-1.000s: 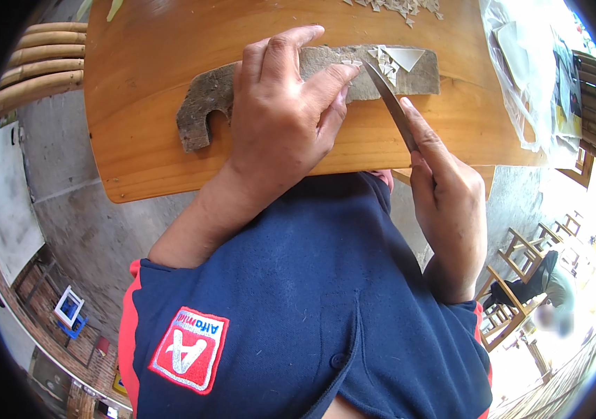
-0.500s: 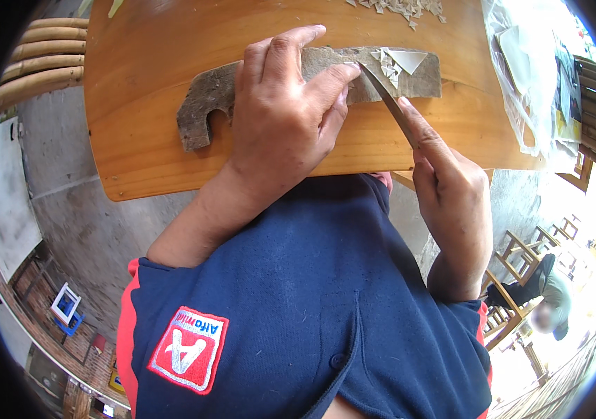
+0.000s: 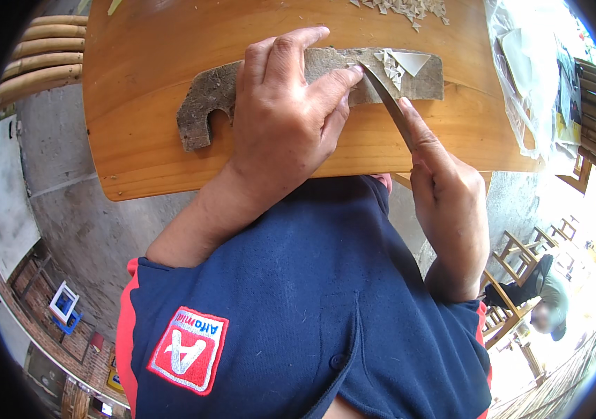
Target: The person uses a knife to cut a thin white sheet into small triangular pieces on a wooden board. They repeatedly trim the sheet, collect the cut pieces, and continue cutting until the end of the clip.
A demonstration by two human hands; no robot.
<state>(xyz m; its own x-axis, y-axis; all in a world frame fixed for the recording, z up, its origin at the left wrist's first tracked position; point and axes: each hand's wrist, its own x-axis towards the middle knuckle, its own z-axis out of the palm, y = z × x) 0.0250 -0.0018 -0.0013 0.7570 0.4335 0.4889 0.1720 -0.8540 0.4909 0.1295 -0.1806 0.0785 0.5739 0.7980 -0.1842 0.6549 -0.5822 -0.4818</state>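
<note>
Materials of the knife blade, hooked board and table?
Knife blade: likely steel; dark, dull, thin, tapering to a point.
Hooked board: probably weathered wood; rough, grey-brown, unfinished-looking, though stone isn't ruled out.
Table: wood, probably varnished; orange-brown, smooth, visible grain.

left hand [image 3: 287, 112] rests over a weathered wooden board [image 3: 207, 87], one fingertip beside the knife [image 3: 387, 100] tip. right hand [image 3: 449, 185] grips the knife. pale cut pieces [image 3: 410, 61] lie on the board; similar chips [image 3: 416, 8] litter the tabletop [image 3: 151, 49].
</note>
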